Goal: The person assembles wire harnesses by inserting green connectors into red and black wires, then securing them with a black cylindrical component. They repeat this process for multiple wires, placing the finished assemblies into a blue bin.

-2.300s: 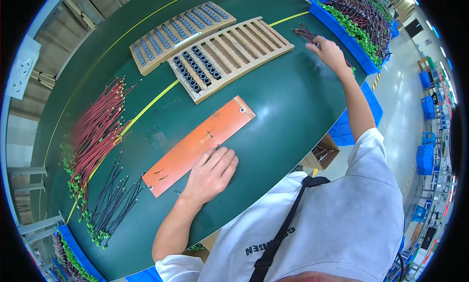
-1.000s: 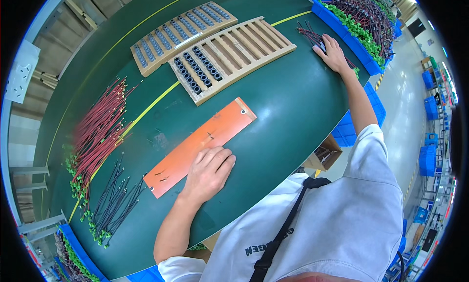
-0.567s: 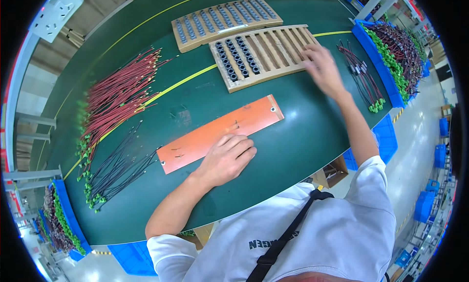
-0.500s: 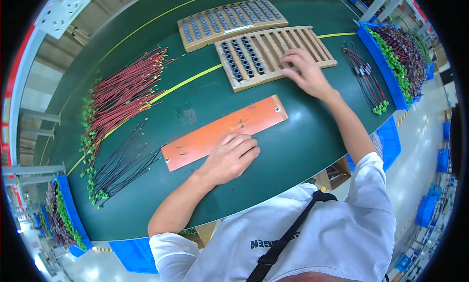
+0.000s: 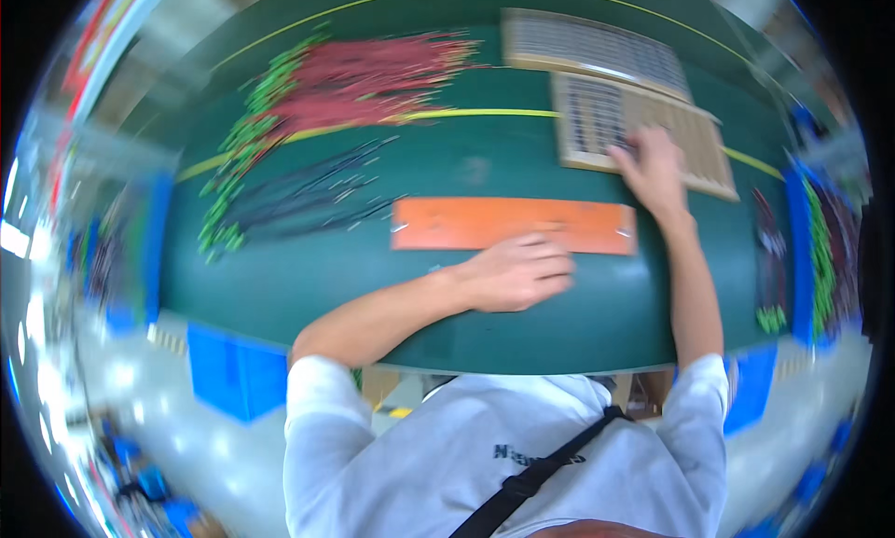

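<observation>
My left hand rests at the near edge of a long orange board, its fingers curled in. Whatever lies under those fingers, if anything, is hidden. Over the near side of a slotted wooden tray is my right hand, blurred, with the thumb apart from the fingers and nothing visible between them. Dark round parts fill the left slots of this tray; slots further right show bare wood. Behind it stands a second wooden tray with rows of grey parts.
Red wires with green ends lie in a pile at the far left. Black wires spread nearer. A few dark wires lie at the right, beside a blue bin of wires. Another blue bin stands left.
The view has swung left, so the table things appear further right and level. My right hand has moved toward the filled slots of the nearer tray. My left hand stays at the orange board.
</observation>
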Action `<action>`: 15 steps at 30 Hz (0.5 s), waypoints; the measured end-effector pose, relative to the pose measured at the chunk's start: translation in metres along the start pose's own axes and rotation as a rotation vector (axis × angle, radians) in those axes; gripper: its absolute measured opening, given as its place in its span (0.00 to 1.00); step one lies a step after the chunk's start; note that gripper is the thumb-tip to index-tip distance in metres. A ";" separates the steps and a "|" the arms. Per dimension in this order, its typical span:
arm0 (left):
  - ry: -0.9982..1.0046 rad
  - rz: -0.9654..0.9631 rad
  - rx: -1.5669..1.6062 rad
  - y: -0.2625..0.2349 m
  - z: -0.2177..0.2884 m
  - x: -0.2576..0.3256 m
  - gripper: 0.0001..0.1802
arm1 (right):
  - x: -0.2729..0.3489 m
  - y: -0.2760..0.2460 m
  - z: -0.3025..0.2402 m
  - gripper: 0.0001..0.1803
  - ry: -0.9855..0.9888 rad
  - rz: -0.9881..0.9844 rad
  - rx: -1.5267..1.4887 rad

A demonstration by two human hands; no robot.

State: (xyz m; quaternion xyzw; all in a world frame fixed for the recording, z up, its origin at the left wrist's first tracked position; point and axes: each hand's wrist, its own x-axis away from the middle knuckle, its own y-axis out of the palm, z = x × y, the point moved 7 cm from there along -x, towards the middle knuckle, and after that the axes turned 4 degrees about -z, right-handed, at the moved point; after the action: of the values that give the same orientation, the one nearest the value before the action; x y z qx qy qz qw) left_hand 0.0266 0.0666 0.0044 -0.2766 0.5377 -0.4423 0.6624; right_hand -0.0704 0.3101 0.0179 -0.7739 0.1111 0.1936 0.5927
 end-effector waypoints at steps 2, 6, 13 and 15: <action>0.097 0.079 -0.070 -0.017 0.008 -0.002 0.11 | 0.007 0.006 0.008 0.17 -0.054 0.047 -0.064; 0.033 0.268 -0.141 -0.057 0.012 0.015 0.12 | 0.009 0.004 0.010 0.09 -0.095 0.131 -0.242; -0.531 0.115 -0.660 -0.176 -0.119 0.121 0.14 | 0.020 0.032 0.080 0.12 0.225 0.273 -0.731; -0.630 -0.068 -0.832 -0.192 -0.160 0.155 0.11 | 0.016 0.033 0.072 0.11 0.204 0.217 -0.718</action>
State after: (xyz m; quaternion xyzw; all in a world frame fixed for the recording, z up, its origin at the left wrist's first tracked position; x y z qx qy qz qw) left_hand -0.1771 -0.1402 0.0512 -0.6531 0.4334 -0.1079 0.6116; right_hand -0.0815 0.3711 -0.0337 -0.9311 0.1758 0.2038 0.2462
